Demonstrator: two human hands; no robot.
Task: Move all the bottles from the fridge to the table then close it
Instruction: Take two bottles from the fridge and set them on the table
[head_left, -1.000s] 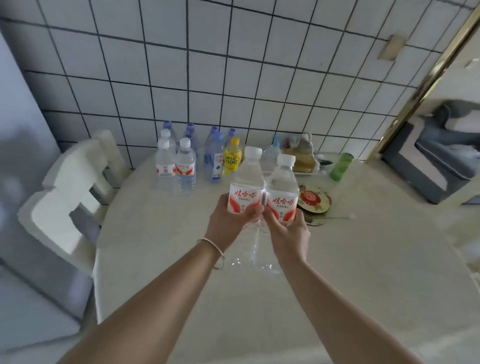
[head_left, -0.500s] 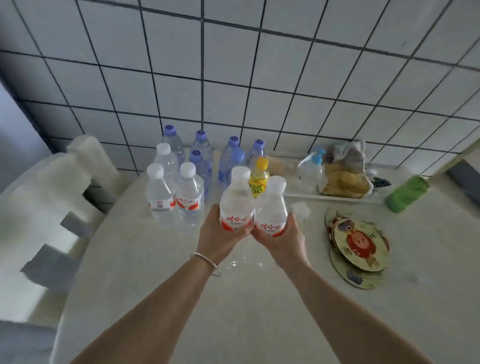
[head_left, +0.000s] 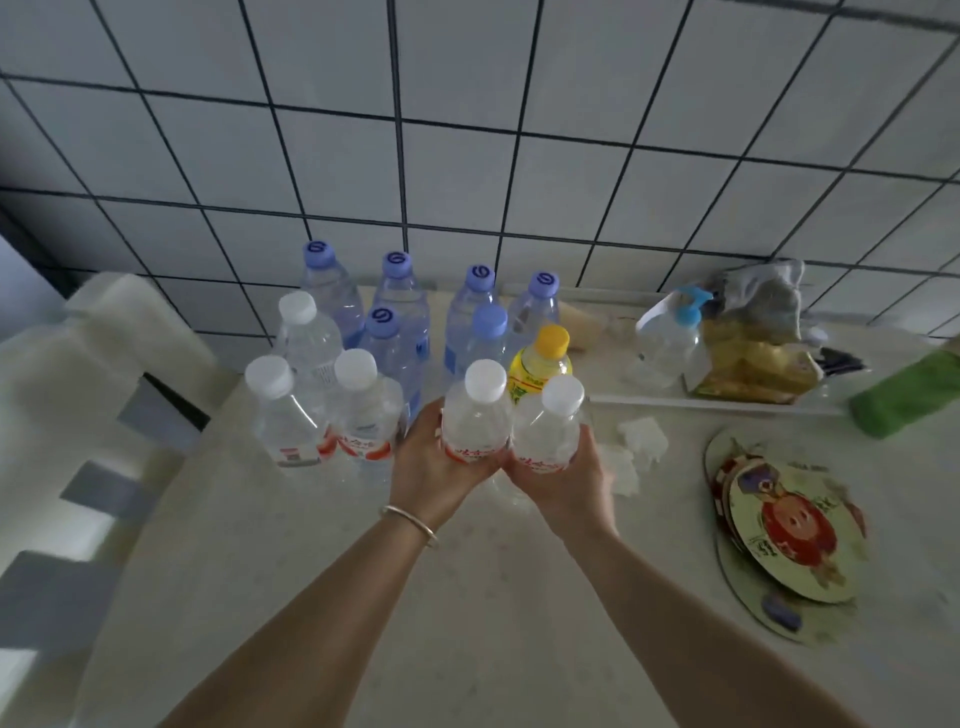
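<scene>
The left hand (head_left: 434, 462) is gripping a clear white-capped water bottle (head_left: 475, 415) around its red-labelled middle, and the right hand (head_left: 563, 475) is gripping a second white-capped water bottle (head_left: 550, 426) in the same way; the two bottles are touching side by side, upright, over the tabletop (head_left: 467, 597) toward its far edge (whether their bases are resting on it cannot be told, since the hands are hiding them). A thin bracelet (head_left: 410, 522) is sitting on the left wrist. Just beyond the held pair, a yellow-capped drink bottle (head_left: 540, 364) is standing, and to its left three more white-capped bottles (head_left: 317, 410) are standing close together. Behind them, along the far edge by the tiled wall (head_left: 467, 130), six blue-capped bottles (head_left: 400, 296) are standing in a cluster. Toward the far right corner a pump bottle (head_left: 670, 343) and a crumpled bag (head_left: 758, 358) are sitting on a tray, with a green cylinder (head_left: 909, 395) beside it. Round picture coasters (head_left: 789, 530) are lying stacked near the right edge, and crumpled tissue (head_left: 639, 447) is lying just right of the right hand.
</scene>
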